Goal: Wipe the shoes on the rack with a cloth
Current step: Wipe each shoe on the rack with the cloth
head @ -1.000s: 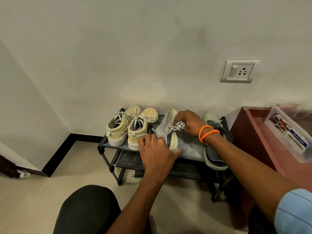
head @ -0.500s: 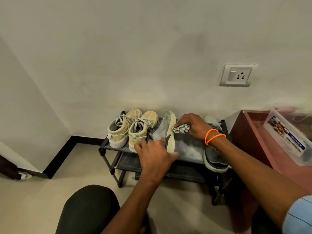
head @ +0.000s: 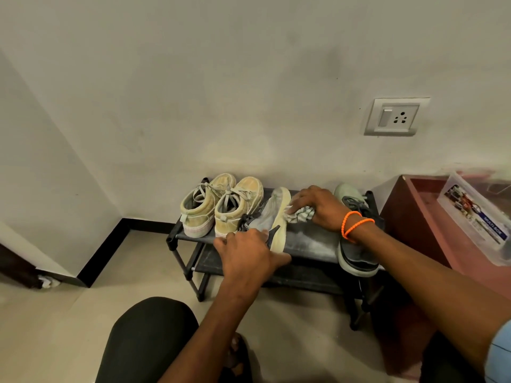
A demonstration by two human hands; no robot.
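Observation:
A low black shoe rack (head: 312,241) stands against the wall. On its top shelf a grey sneaker (head: 273,217) lies tipped on its side, its pale sole facing right. My left hand (head: 249,255) grips this sneaker at the heel end. My right hand (head: 320,207), with orange bands on the wrist, holds a crumpled striped cloth (head: 300,215) against the sole. A pair of tan lace-up shoes (head: 221,208) sits upright at the shelf's left. The matching grey sneaker (head: 356,244) rests at the right end, partly hidden by my forearm.
A dark red cabinet (head: 414,217) stands right of the rack with a clear plastic box (head: 475,217) on top. A wall socket (head: 395,117) is above. My knee (head: 149,335) is in front, on the beige floor. The room corner lies to the left.
My right hand with the cloth has slid from the sneaker's upper side rightward and down onto its sole. The sneaker has tipped further over. My left hand keeps its hold.

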